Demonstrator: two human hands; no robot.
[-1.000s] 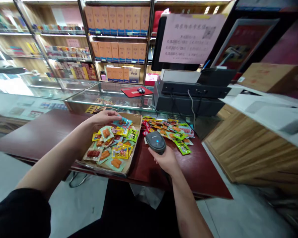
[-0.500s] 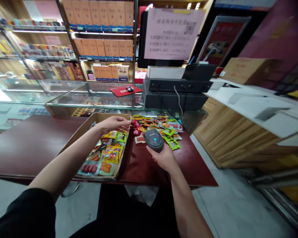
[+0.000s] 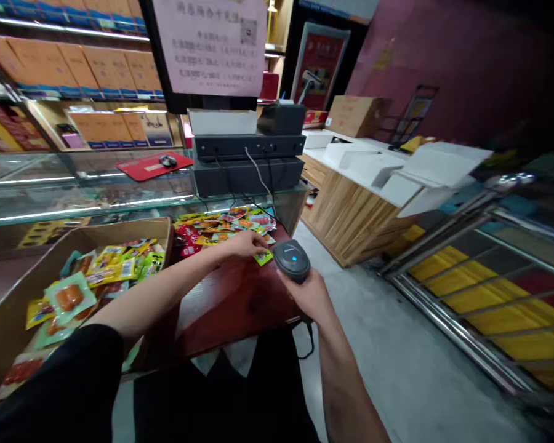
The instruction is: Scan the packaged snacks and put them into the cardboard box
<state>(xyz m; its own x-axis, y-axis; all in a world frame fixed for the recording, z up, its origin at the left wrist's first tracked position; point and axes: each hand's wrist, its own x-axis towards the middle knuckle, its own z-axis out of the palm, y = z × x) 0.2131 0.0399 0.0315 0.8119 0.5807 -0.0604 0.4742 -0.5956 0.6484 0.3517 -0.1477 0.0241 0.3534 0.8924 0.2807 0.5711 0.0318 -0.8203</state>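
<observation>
My right hand point(image 3: 307, 292) is wrapped round the handle of a dark grey barcode scanner point(image 3: 292, 258), whose blue light shows on top. My left hand point(image 3: 247, 244) is at the near right edge of a heap of snack packets point(image 3: 226, 231), its fingers closed at a small green snack packet point(image 3: 263, 258); the fingertips partly cover it. To the left, a cardboard box point(image 3: 115, 231) holds many sealed snack packets in yellow, green and clear wrappers. My left forearm passes over the near right part of this box.
The dark red table point(image 3: 231, 301) bears box and heap. Behind it stand a glass counter point(image 3: 87, 197), a red mouse pad point(image 3: 152, 166) and a cash drawer point(image 3: 249, 175). A wooden cabinet point(image 3: 351, 212) and metal railing point(image 3: 447, 301) are at the right.
The view has turned to the right. My left hand has moved from above the box to the right end of the heap. The scanner stays in my right hand.
</observation>
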